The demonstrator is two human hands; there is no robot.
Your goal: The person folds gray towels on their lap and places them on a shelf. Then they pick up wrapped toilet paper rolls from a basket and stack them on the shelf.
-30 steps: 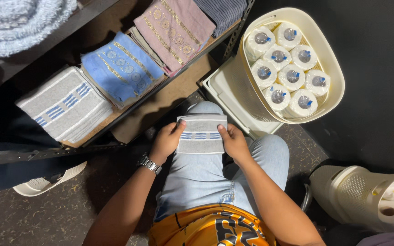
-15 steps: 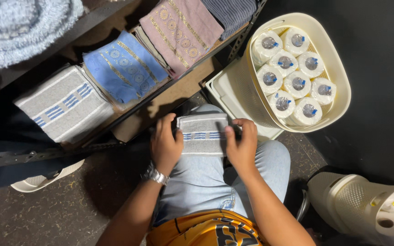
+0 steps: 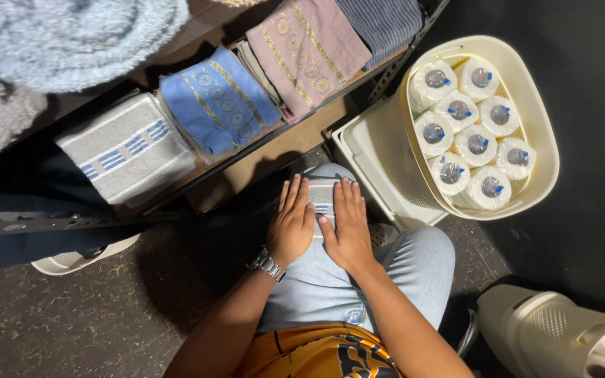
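Note:
A small folded grey towel with blue stripes [image 3: 322,199] lies on my knee, over blue jeans. My left hand [image 3: 290,222], with a metal watch at the wrist, lies flat on the towel's left half, fingers stretched out. Flat on its right half lies my right hand [image 3: 348,224], fingers straight. Only a narrow strip of towel shows between the two hands. Neither hand grips anything.
A low shelf [image 3: 274,150] ahead holds stacks of folded towels: grey with blue stripes [image 3: 124,150], blue with gold trim [image 3: 218,101], pink with gold trim [image 3: 306,49]. A cream basket [image 3: 540,126] of wrapped white rolls stands at right. Another cream basket [image 3: 547,322] lies lower right.
Both hands have let go of the towel's edges and come together, flat on top of it. The towel looks folded narrower. The camera view has shifted left and up.

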